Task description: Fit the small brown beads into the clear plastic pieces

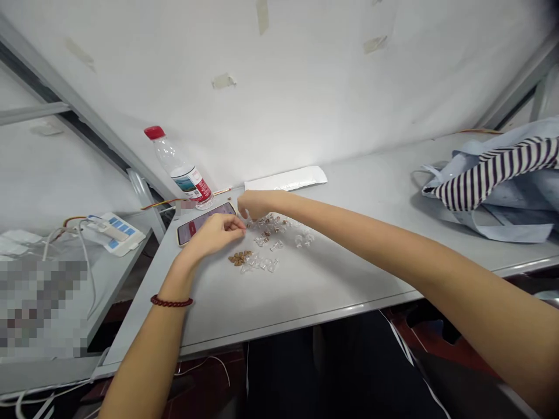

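My left hand (223,230) is just left of a spread of small clear plastic pieces (276,245), thumb and fingertips pinched together; anything between them is too small to make out. Reaching across from the right, my right hand (254,203) bends its fingers down at the back left of the same spread. Its fingertips look closed, and what they hold is hidden. Reddish-brown bits lie among the clear pieces. Nearer the front, a small heap of brown pieces (240,258) touches another group of clear pieces (262,263). A phone (205,222) lies flat, partly behind my left hand.
A red-capped plastic bottle (186,174) stands at the back left. Along the wall lies a flat white packet (288,178). On the right rests a light blue bag (502,180) with a striped strap. A power strip (120,233) and cables occupy the left side table.
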